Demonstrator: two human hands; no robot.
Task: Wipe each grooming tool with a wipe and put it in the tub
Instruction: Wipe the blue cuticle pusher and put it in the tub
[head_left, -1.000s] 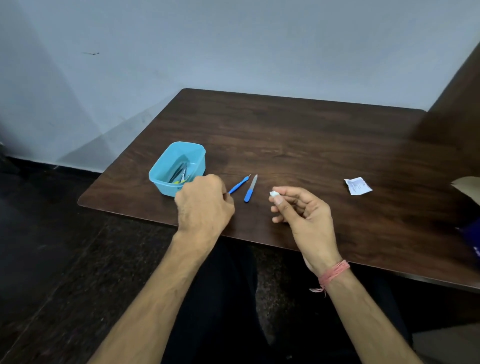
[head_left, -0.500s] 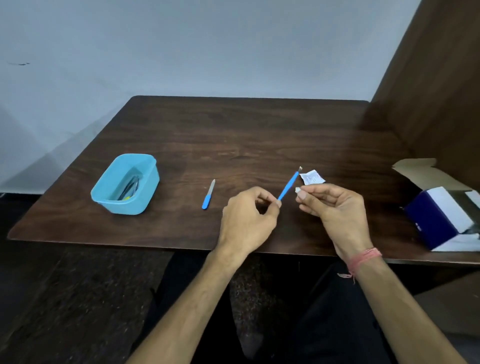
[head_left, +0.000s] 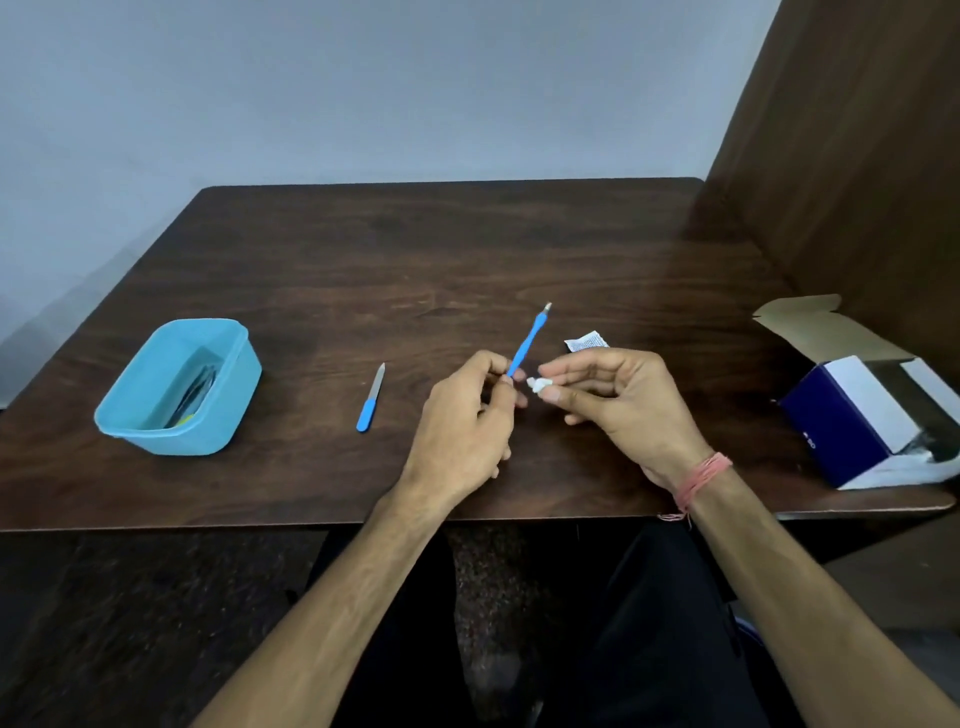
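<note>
Head view, frame centre: left hand (head_left: 465, 423) pinches the blue tool (head_left: 529, 340) low; right hand (head_left: 621, 402) pinches a wipe (head_left: 537, 384). Tool looks light, stiff, slender; best held by its handle.

A dark brown wooden table (head_left: 467, 249) holds a blue tub (head_left: 156, 431) and a small blue file (head_left: 370, 398), both left of the left hand (head_left: 462, 421). A white packet (head_left: 586, 342) lies just behind the right hand (head_left: 623, 405). An open box (head_left: 852, 415) sits to its right.

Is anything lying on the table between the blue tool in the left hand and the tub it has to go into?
Only the nail file lies flat on the table between the tool held by the left hand and the tub. It is low and easy to pass over.
</note>
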